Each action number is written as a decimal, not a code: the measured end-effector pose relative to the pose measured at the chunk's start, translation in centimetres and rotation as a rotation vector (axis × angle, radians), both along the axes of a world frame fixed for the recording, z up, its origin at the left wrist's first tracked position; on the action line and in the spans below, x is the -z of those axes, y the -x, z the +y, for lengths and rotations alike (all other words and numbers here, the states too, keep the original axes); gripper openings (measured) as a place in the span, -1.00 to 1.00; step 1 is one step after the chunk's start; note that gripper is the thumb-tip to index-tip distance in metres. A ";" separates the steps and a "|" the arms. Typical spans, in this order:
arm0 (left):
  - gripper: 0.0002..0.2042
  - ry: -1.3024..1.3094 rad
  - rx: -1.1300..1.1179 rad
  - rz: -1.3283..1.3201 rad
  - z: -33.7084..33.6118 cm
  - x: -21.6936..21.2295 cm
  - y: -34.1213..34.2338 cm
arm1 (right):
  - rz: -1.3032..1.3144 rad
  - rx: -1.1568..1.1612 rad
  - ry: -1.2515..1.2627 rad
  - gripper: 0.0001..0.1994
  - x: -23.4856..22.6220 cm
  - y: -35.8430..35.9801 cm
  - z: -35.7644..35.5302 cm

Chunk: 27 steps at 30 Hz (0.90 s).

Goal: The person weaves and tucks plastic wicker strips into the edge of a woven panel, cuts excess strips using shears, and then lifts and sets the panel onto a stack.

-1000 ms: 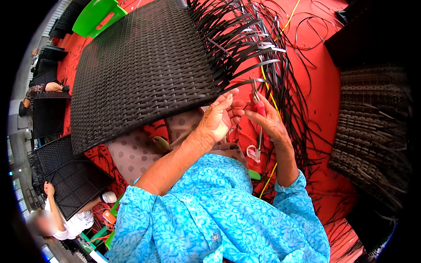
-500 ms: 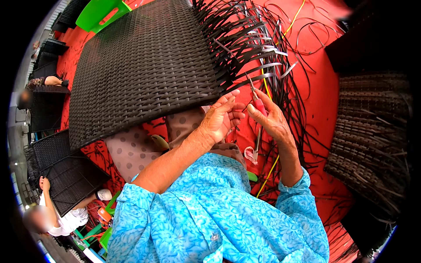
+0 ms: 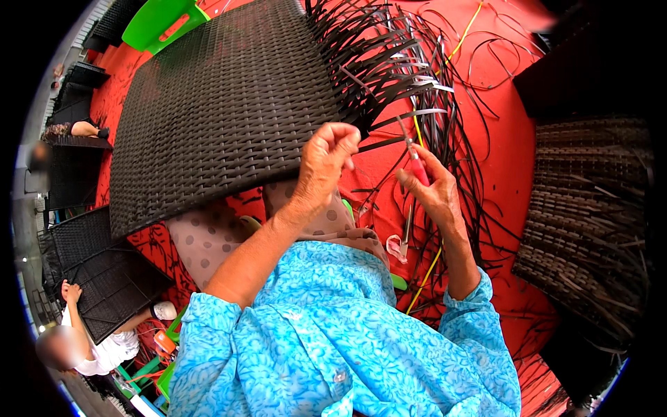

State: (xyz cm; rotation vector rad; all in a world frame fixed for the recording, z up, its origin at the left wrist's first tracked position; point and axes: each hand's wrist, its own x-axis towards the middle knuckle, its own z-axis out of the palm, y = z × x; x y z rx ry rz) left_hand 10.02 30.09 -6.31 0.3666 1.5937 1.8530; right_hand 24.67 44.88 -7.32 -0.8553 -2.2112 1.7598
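A dark brown woven wicker panel (image 3: 229,104) lies across my knees, with a thick fringe of loose flat strips (image 3: 389,83) along its right edge. My left hand (image 3: 325,160) is closed, thumb and fingers curled together over the panel's near right corner; what it pinches, if anything, is hidden. My right hand (image 3: 438,191) is closed around a slim tool with a red handle (image 3: 418,168) and a narrow pointed metal end. That tip points up toward the strips, right of my left hand and apart from it.
Long loose strips (image 3: 469,167) and a yellow cord (image 3: 462,43) run over the red floor (image 3: 500,208). A green plastic chair (image 3: 161,24) stands at the far left. Another unfinished woven piece (image 3: 590,215) is at the right. A person (image 3: 104,347) sits at the lower left.
My left hand has moved up and left onto the panel's corner, its open fingers now curled closed. The right hand has shifted slightly right and down with the red-handled tool.
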 end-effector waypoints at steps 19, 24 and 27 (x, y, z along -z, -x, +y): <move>-0.88 -0.061 0.185 0.169 -0.1 -7.4 4.0 | 0.250 -0.321 1.423 -0.22 -1.9 3.6 -4.3; -0.90 -0.091 0.085 0.156 -0.5 -7.5 4.1 | 0.298 -0.288 1.564 -0.49 -1.7 3.3 -5.3; -0.90 -0.084 0.102 0.157 -1.0 -7.4 4.0 | 0.338 -0.307 1.617 -0.50 -1.3 3.1 -5.5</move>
